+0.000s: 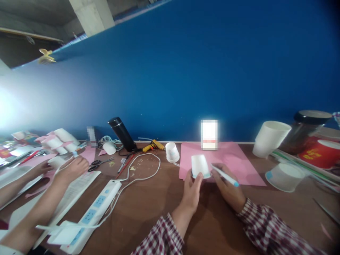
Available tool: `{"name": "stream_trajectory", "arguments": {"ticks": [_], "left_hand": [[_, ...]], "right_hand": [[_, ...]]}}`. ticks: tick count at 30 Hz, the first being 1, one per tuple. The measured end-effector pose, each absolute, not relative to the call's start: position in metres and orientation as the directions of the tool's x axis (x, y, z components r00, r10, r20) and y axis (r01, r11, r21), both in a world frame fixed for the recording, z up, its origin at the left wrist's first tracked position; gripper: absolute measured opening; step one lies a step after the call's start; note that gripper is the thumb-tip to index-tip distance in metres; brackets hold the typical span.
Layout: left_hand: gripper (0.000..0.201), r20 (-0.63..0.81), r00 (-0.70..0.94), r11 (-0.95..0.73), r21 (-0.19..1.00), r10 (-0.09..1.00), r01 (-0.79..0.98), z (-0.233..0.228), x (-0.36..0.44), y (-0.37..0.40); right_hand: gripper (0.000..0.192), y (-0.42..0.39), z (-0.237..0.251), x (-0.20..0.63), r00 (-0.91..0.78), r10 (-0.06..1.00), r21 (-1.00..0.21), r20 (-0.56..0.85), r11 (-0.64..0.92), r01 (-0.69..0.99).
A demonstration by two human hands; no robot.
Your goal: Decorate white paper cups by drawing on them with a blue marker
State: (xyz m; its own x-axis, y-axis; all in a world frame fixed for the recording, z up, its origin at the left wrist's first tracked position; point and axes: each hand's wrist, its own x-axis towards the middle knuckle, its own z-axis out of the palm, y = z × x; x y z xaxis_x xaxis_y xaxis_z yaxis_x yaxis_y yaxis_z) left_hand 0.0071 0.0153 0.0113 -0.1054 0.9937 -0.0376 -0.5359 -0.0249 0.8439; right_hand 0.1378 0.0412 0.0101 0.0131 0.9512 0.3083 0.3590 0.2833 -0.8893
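My left hand (193, 189) is wrapped round the lower part of a white paper cup (200, 165), which is upside down or tilted, I cannot tell which. In my right hand (230, 187) is a white pen with a light blue end (225, 176), its other end near the cup's right side. Pink paper sheets (223, 156) lie beneath and behind the cup. Just left of them stands another white paper cup (172, 153). A blurred bright phone-like screen (209, 135) leans at the wall behind the pink paper.
At left, another person's hands (70, 170) work over papers. A white power strip (92, 212) with a looping cable lies between us. Further back are scissors (98, 164), a black flask (122, 134) and a yellow glue gun (154, 145). At right stand cups (272, 138), a clear tub (285, 177) and a red container (320, 154).
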Motion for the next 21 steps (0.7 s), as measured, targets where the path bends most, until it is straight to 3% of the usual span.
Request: {"name": "stream_trajectory", "arguments": {"ticks": [8,21], "left_hand": [[0.036,-0.060,-0.090,-0.006,0.802,0.994,-0.597,0.0130,0.0072,0.0160],[0.044,-0.031,-0.049,-0.005,0.794,0.998,-0.608,0.0094,0.0064,0.0190]], "right_hand": [[0.039,0.0384,0.0126,0.1403,-0.077,0.941,-0.861,0.329,0.333,0.384],[0.043,0.0398,0.0118,0.1395,-0.110,0.940,-0.867,0.324,0.341,0.362]]}}
